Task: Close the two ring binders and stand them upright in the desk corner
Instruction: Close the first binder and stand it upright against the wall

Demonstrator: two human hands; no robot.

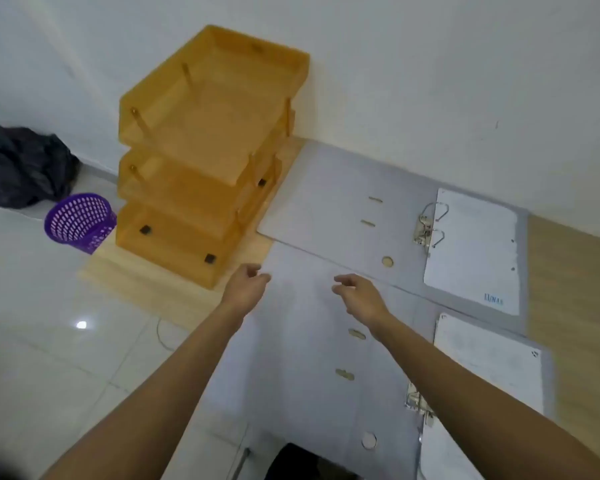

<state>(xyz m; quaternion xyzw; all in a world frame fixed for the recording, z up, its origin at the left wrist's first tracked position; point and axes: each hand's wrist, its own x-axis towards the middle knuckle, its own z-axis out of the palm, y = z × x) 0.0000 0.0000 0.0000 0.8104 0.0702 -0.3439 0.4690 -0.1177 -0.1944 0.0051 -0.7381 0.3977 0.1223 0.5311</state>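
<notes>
Two grey ring binders lie open and flat on the wooden desk. The far binder point(336, 202) lies against the wall, its metal rings point(428, 225) up and white sheets point(471, 251) on its right half. The near binder point(291, 358) lies partly under the far one's front edge and also carries white paper point(489, 362). My left hand point(245, 289) hovers at the near binder's far left corner, fingers apart, holding nothing. My right hand point(359, 296) hangs over where the two covers overlap, fingers loosely curled and empty.
An orange three-tier letter tray point(205, 157) stands in the desk's left corner against the wall. Left of the desk edge point(146, 282) is white tiled floor with a purple perforated basket point(80, 221) and a black bag point(21, 164). Bare wood point(575, 271) shows right of the binders.
</notes>
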